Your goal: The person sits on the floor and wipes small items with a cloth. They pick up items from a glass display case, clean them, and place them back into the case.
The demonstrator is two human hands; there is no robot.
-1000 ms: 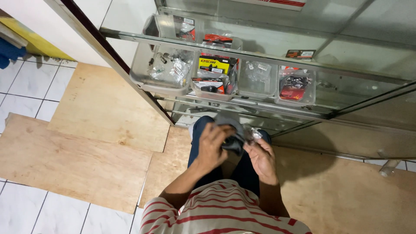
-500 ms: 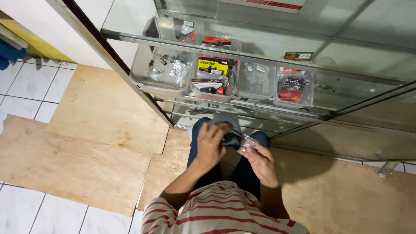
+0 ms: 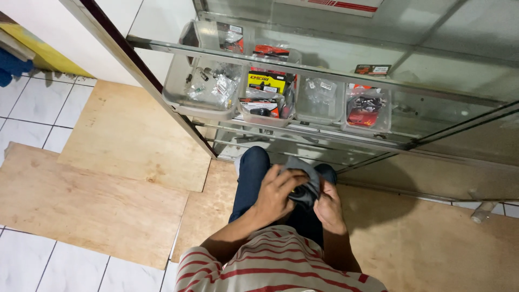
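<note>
Dark grey cloth is bunched between both hands in front of the person's lap, just below the lower front edge of a glass display cabinet. The left hand lies over the cloth from the near side, fingers curled down across it in a closed grip, and the right hand clasps the same cloth from the other side, its fingers wrapped under the bundle. A small dark object with a touch of yellow shows between the two hands inside the cloth, but it is too covered to tell what it is. The person wears a red-and-white striped shirt and dark blue jeans, and the hands rest above the knees. On the glass shelf above, near its left end, stands a clear plastic bin holding small bagged metal parts; just beside it a second bin carries a yellow-and-black package with a red-and-white one in front. Further along toward the right sit another clear tub and a tub with a red packet. The floor under the person is covered by plywood sheets laid over white tiles, which show at the left edge and the near left corner.
</note>
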